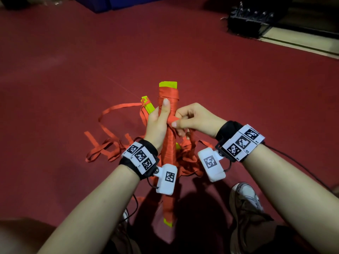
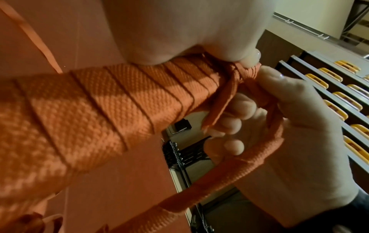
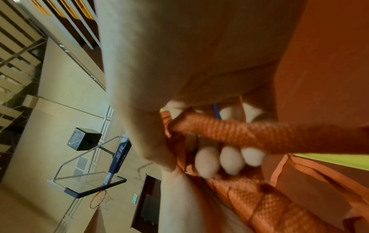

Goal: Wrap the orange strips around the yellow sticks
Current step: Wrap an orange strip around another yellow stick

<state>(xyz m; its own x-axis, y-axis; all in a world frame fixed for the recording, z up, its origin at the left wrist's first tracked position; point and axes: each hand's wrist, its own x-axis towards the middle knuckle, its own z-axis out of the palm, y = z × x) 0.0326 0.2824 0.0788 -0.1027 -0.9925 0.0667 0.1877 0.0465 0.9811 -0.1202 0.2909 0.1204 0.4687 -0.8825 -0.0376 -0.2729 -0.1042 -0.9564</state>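
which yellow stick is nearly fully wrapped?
The held stick, gripped by the left hand: yellow only at its ends. The floor stick is mostly bare.

The stick is yellow-green at both bare ends and covered between them in overlapping turns of orange-red strip, whose weave shows a fine dotted, basket-like texture up close. A second stick on the floor is the same yellow-green. Loose strips lying around are orange-red. The floor is a dull dark red. Both wrists wear black bands carrying white blocks printed with black-and-white square marker patterns. The shoe is white and grey. The seats in the left wrist view are yellow.
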